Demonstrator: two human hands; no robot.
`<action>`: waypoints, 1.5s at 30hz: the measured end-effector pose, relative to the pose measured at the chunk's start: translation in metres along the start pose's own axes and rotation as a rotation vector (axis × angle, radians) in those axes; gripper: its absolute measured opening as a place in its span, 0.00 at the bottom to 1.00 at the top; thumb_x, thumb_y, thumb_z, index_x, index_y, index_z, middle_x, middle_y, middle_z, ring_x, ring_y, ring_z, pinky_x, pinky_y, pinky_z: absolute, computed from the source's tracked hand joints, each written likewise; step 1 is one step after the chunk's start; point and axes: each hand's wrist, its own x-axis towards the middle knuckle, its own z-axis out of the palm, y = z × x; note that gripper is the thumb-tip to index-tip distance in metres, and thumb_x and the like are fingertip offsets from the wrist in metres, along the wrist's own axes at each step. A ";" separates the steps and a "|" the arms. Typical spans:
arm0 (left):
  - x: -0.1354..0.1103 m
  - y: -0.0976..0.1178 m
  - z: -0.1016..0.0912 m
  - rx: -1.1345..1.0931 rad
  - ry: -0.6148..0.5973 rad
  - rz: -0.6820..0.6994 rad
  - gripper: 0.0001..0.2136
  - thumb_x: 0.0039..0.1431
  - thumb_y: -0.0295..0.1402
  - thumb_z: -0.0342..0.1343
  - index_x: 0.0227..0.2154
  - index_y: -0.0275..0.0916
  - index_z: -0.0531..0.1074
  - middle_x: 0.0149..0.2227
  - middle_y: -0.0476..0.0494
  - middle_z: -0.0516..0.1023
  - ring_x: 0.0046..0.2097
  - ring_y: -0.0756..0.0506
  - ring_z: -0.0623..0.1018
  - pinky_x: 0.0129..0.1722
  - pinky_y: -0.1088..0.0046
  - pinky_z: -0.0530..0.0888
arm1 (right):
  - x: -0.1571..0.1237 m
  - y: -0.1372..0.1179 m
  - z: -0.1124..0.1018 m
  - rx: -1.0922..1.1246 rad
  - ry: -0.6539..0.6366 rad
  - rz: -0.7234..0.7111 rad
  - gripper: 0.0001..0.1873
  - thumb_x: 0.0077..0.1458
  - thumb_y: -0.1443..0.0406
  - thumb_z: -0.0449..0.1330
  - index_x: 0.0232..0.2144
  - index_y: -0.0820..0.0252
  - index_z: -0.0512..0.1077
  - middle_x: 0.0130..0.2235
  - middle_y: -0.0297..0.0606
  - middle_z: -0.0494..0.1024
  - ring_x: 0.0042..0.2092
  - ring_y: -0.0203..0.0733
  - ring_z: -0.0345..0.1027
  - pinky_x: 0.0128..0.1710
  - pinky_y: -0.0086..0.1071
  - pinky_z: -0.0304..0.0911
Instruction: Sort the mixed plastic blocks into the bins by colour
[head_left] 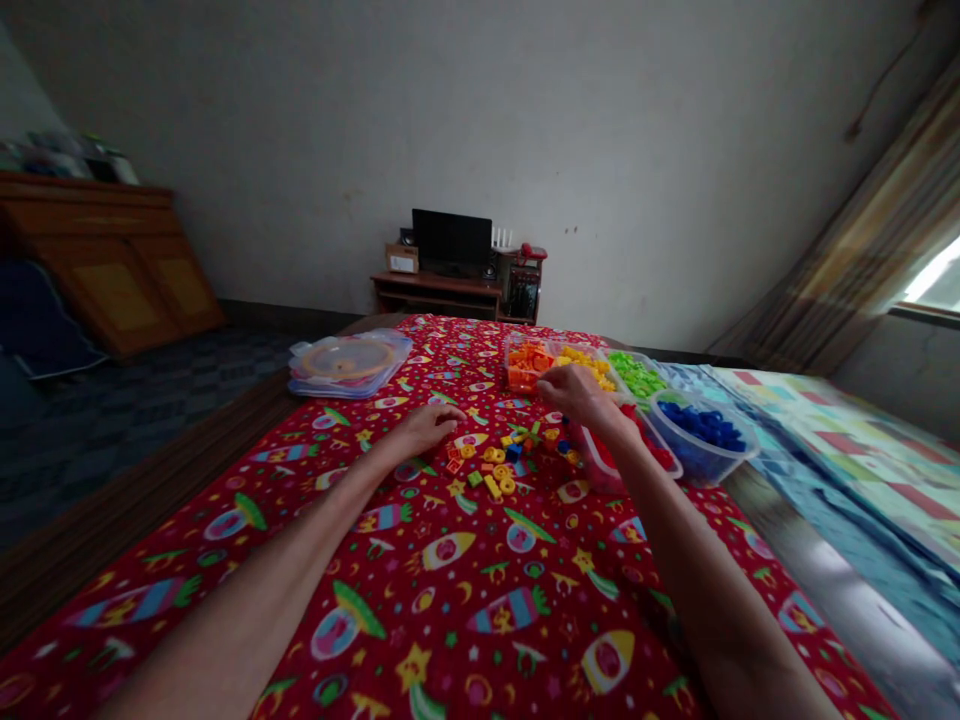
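A small pile of loose plastic pieces (501, 458) in yellow, orange, green and blue lies on the red patterned cloth (465, 590). My left hand (429, 425) rests on the cloth just left of the pile, fingers loosely curled. My right hand (571, 388) hovers over the orange-piece container (523, 364), beside the yellow-piece container (591, 365), with its fingers pinched together. What they hold is too small to see. Further right stand a container of green pieces (636, 374), a round tub of blue pieces (703, 432) and a red-piece container (660, 457) partly hidden by my forearm.
Stacked clear lids (349, 362) lie at the cloth's far left. A striped mat (840, 440) lies to the right. A low desk with a monitor (451, 240) stands against the back wall, a wooden cabinet (112, 265) at the left.
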 end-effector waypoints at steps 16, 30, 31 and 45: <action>-0.008 0.029 -0.027 0.401 -0.472 -0.079 0.13 0.42 0.30 0.58 0.35 0.38 0.75 0.35 0.47 0.80 0.35 0.47 0.76 0.31 0.79 0.69 | -0.025 -0.029 0.025 -0.457 -0.496 -0.030 0.18 0.55 0.70 0.51 0.46 0.60 0.74 0.49 0.46 0.75 0.50 0.49 0.69 0.43 0.35 0.65; -0.016 0.047 -0.037 0.285 -0.503 -0.043 0.13 0.54 0.32 0.49 0.37 0.37 0.76 0.33 0.47 0.80 0.33 0.49 0.75 0.32 0.80 0.68 | -0.019 -0.012 0.034 -0.350 -0.135 -0.073 0.13 0.57 0.63 0.53 0.41 0.62 0.73 0.40 0.45 0.78 0.43 0.43 0.71 0.39 0.30 0.60; -0.016 0.049 -0.036 0.296 -0.496 -0.048 0.12 0.55 0.33 0.49 0.37 0.38 0.77 0.33 0.47 0.80 0.33 0.49 0.75 0.31 0.80 0.68 | -0.019 -0.014 0.033 -0.329 -0.095 -0.082 0.13 0.58 0.63 0.51 0.40 0.62 0.72 0.38 0.44 0.78 0.41 0.42 0.71 0.39 0.30 0.59; -0.015 0.056 -0.024 0.523 -0.518 -0.118 0.15 0.48 0.29 0.55 0.41 0.40 0.74 0.37 0.48 0.79 0.34 0.48 0.75 0.27 0.80 0.66 | -0.038 -0.061 0.057 -0.388 -0.485 -0.418 0.16 0.56 0.69 0.50 0.44 0.65 0.72 0.41 0.48 0.78 0.42 0.45 0.72 0.37 0.32 0.64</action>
